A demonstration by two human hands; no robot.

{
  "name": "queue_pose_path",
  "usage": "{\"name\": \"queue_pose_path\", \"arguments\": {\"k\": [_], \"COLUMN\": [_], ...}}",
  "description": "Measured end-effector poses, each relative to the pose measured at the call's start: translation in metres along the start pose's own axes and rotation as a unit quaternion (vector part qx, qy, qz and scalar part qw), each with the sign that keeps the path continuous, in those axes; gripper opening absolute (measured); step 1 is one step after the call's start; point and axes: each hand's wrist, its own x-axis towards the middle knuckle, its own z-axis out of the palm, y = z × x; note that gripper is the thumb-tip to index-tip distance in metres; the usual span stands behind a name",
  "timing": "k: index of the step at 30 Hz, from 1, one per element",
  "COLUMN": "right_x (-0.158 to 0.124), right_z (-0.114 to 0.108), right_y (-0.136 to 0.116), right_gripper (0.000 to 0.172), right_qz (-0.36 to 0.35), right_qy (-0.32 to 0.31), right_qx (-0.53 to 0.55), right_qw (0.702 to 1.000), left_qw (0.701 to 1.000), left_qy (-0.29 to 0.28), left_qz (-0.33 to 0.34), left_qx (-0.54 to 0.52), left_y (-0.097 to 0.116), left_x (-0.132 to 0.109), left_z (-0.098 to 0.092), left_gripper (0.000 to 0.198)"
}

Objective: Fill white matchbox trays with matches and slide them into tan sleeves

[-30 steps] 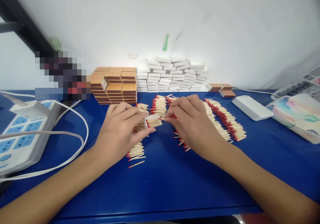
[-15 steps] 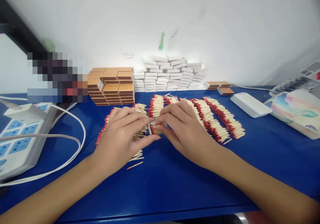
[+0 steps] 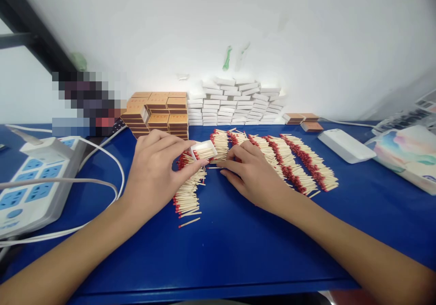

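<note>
My left hand [image 3: 155,171] holds a small white matchbox tray [image 3: 214,147] between thumb and fingers, tilted up above the table. Wooden matches with red heads lie inside it. To the right, my right hand [image 3: 254,173] has its fingers curled at the near end of a row of matches [image 3: 220,143]. Its fingertips are closed on a few matches, partly hidden by the fingers. Below my left hand, a loose heap of matches [image 3: 187,193] spreads over the table, and one single match [image 3: 189,222] lies apart at its near end.
Stacked brown matchboxes [image 3: 159,102] and a pile of white trays [image 3: 226,107] stand against the wall. More match rows [image 3: 308,159] lie at right, near a white power bank [image 3: 345,145] and a tissue pack [image 3: 405,155]. A power strip [image 3: 34,182] with white cables sits at left.
My left hand has lifted the tray and tipped it, so its matches show. My right hand has come away from the tray to the matches beside it. The view has shifted slightly left.
</note>
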Motion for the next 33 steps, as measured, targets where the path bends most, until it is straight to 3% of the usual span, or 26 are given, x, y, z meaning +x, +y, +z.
{"name": "queue_pose_path", "arguments": {"k": [8,19,28,33], "right_x": [0.0019,0.0013,0.0061,0.0053], "right_z": [0.0003,0.0006,0.0036,0.0035], "right_y": [-0.0032,-0.0056,-0.0034,-0.0054], "right_gripper": [0.026,0.018,0.015,0.018], "right_qz": [0.005,-0.017,-0.008,-0.003], "right_qy": [-0.009,-0.001,-0.012,-0.043], "right_qx": [-0.023,-0.054,-0.01,-0.08], "right_qw": [1.0,0.998,1.0,0.996], "left_qw": [1.0,1.0,1.0,1.0], "left_qy": [0.003,-0.011,-0.015,-0.022], "left_qz": [0.007,-0.002,0.008,0.013], "left_qx": [-0.002,-0.013,-0.014,-0.011], "left_y": [0.0009,-0.0006,0.0026,0.0023], "left_x": [-0.0019,-0.0025,-0.0049,-0.0058], "left_z": [0.0004,0.0017,0.003,0.0034], "left_gripper": [0.035,0.034,0.036,0.036]}}
